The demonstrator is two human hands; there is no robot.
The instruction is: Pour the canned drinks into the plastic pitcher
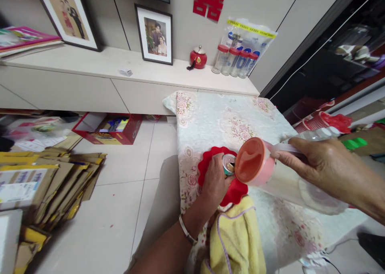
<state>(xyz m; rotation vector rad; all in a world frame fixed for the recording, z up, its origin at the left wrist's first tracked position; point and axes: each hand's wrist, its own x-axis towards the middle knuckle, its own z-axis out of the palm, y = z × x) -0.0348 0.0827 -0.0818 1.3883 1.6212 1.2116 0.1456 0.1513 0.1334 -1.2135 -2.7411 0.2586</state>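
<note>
Head view: our left fingers [217,162] clamp the round metal can [228,161] steady; our right fingers [288,161] clamp the orange-topped translucent plastic pitcher [282,181], best tilted slowly.

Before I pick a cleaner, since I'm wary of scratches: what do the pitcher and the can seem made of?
The pitcher appears to be smooth plastic, with a cloudy, translucent body and orange lid. The can looks like metal, probably aluminium: its rim shines silvery.

Left hand [215,177]: fingers curled in a grip, forearm rising from the bottom edge, bracelet at the wrist. Right hand [319,161]: enters from the right edge, fingers closed round a grip, thumb extended along it, forearm slanting down rightward.
</note>
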